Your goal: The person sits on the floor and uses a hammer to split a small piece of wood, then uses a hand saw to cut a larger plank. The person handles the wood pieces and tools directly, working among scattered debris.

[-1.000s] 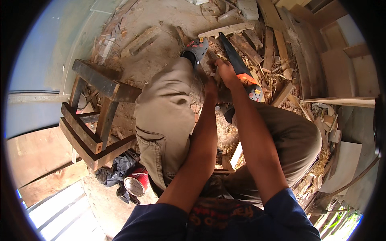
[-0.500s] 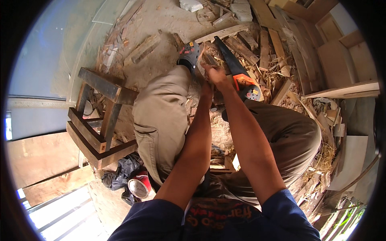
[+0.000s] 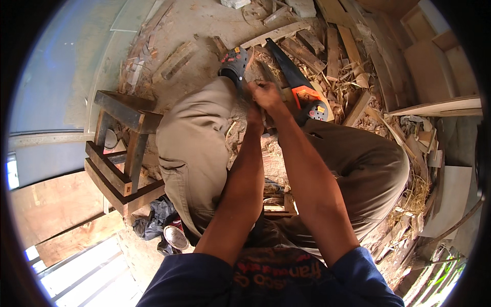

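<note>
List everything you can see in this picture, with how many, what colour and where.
handsaw: one, dark blade with orange and black handle, on the ground just right of the hands
wooden stool frame: one, weathered brown, left of the person's left knee
wood offcuts: many, pale brown, scattered over the ground at the top
wood shavings: a heap, straw-coloured, at the right
boards: several, light brown, stacked at the upper right
tin can: one, silver and red, on the ground at the lower left
dark cloth: one, beside the can
shoe: one, black, above the left knee
left hand: one, close against the right hand; what it holds is hidden
right hand: one, closed; what it holds is hidden
</note>
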Action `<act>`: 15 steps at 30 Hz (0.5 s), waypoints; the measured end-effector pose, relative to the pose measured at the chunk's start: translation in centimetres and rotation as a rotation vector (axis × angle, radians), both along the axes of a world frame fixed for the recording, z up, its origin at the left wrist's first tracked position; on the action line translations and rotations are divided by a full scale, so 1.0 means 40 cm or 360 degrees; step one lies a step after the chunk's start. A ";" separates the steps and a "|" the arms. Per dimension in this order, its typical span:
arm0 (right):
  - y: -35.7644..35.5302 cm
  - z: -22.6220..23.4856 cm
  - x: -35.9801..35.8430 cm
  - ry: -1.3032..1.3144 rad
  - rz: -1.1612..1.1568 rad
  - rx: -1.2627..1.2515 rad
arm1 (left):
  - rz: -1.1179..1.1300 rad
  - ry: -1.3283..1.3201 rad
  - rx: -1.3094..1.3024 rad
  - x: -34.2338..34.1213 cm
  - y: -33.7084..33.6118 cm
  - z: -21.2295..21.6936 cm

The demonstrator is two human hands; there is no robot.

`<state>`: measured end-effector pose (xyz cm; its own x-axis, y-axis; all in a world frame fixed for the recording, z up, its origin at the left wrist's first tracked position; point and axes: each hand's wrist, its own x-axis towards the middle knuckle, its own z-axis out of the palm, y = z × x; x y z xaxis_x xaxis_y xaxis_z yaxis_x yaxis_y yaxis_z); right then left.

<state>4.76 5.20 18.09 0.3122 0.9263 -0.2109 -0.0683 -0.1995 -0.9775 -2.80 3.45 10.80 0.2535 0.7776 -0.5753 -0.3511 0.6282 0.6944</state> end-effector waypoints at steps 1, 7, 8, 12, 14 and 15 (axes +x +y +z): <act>0.003 -0.008 -0.003 -0.0022 0.0009 0.0075 | 0.0000 0.0007 -0.0009 0.000 -0.002 -0.002; -0.018 -0.018 -0.011 -0.0032 -0.0029 0.0096 | 0.0006 0.0086 0.0114 -0.009 -0.012 -0.028; -0.028 -0.013 -0.013 -0.0039 -0.0008 0.0079 | 0.0007 0.0093 0.0133 -0.013 -0.013 -0.039; -0.059 0.020 -0.012 -0.0067 -0.0010 0.0085 | 0.0073 0.0087 0.0082 -0.022 -0.020 -0.121; -0.078 0.032 -0.015 -0.0087 -0.0041 0.0173 | 0.0081 0.0120 0.0193 -0.032 -0.035 -0.184; -0.089 0.036 -0.018 -0.0070 -0.0042 0.0204 | 0.0045 0.0161 0.0353 -0.044 -0.044 -0.213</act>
